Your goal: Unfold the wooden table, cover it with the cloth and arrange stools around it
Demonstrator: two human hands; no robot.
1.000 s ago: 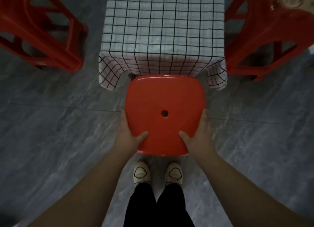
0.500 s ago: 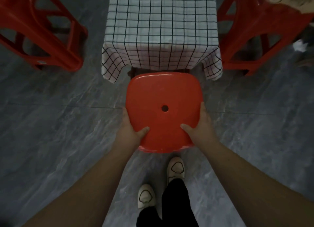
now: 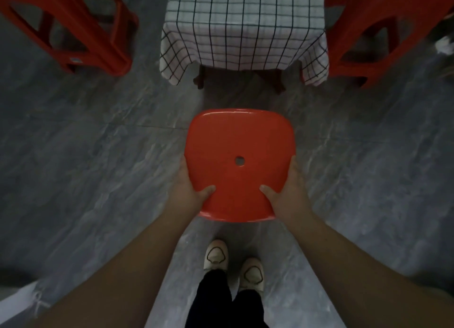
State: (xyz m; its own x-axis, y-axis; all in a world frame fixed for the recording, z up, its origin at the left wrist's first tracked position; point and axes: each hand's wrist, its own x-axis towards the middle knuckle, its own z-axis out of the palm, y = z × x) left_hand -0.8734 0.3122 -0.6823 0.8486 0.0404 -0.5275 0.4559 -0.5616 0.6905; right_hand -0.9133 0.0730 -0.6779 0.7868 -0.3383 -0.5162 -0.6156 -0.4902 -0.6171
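A red plastic stool (image 3: 239,146) with a small hole in its seat stands in front of me. My left hand (image 3: 190,192) grips its near left edge and my right hand (image 3: 287,192) grips its near right edge, thumbs on top. Ahead stands the small table under a white checked cloth (image 3: 243,25); dark wooden table legs (image 3: 200,78) show below the hem. A stretch of floor separates the stool from the table. The stool's own legs are hidden under the seat.
Two more red stools flank the table, one at the left (image 3: 73,25) and one at the right (image 3: 383,28). The floor (image 3: 86,168) is grey marbled tile. My feet in pale shoes (image 3: 216,255) stand just behind the held stool.
The stool in my hands has come back toward me, away from the table edge it was touching. A gap of floor and the table legs now show. My feet have shifted.
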